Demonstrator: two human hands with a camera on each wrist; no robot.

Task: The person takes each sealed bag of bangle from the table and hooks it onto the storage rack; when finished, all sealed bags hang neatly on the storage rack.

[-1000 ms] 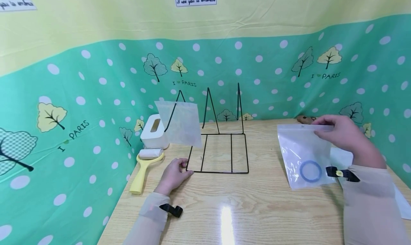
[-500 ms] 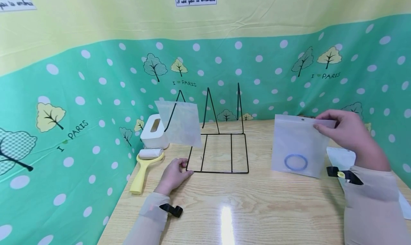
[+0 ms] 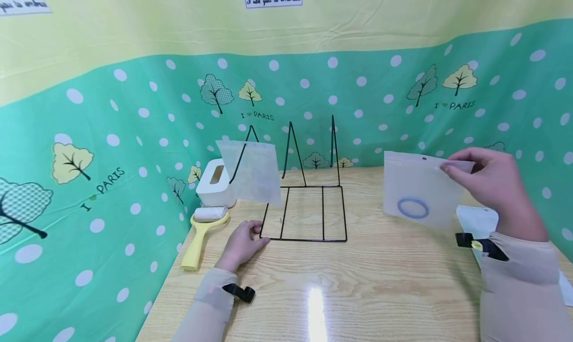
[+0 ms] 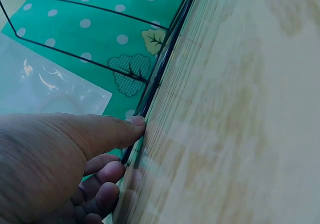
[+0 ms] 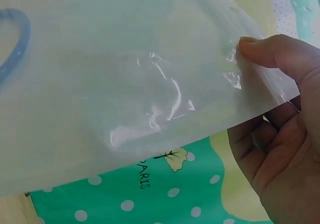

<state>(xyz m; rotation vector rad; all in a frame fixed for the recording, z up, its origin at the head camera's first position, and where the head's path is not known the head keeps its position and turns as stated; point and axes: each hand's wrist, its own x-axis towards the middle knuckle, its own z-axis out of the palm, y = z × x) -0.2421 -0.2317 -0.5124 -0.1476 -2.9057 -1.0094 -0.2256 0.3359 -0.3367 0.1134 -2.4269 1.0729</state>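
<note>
A person's right grip (image 3: 490, 185) pinches the upper right corner of a translucent zip bag (image 3: 418, 180) between thumb and fingers, holding it above a wood-grain surface (image 3: 358, 292), to the right of a black wire rack (image 3: 323, 212) and well apart from it. A blue ring (image 3: 413, 217) shows inside, low in the bag. The left grip (image 3: 241, 245) pinches the rack's near left corner, thumb tip on the wire and fingers curled. A second translucent bag (image 3: 257, 175) hangs at the leftmost of the rack's three upright prongs. To the left, a yellow-handled roller (image 3: 195, 247) lies in front of a white slotted box (image 3: 218, 195), while a pale flat item (image 3: 477, 222) lies partly hidden by the right arm, before a green and yellow printed cloth (image 3: 376, 93)
</note>
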